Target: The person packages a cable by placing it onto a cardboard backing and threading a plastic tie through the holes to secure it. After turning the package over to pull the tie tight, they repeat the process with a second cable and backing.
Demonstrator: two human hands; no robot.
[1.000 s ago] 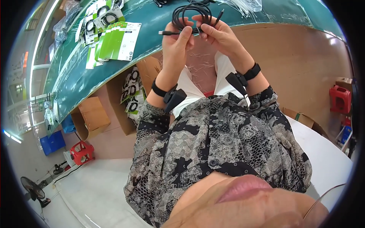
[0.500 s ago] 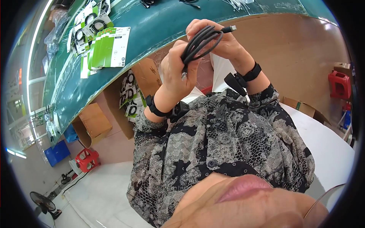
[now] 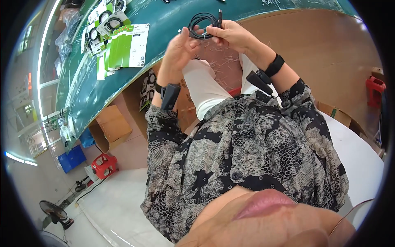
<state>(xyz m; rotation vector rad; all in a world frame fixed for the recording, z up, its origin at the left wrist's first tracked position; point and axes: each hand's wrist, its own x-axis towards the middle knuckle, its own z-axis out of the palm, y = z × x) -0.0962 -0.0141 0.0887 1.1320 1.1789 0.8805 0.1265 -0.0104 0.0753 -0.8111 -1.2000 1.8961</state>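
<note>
A black cable wound into a loose round coil hangs in front of me, over the near edge of the green table. My right hand pinches the coil's right side between thumb and fingers, with one plug standing up just above it. At the coil's left side is my left hand, its thumb raised and its fingertips curled behind the loops. The other cable end pokes out beside that thumb. A thin tie seems to sit at the bottom of the coil.
On the green table at left lie fanned green-and-white cards and several packaged cables. Below the edge stand cardboard boxes. Red stools stand at left and right, a black fan at lower left.
Both hands have moved slightly up and left with the cable. The coil has turned from a slanted bundle into an open ring facing me, and my left hand's grip has loosened.
</note>
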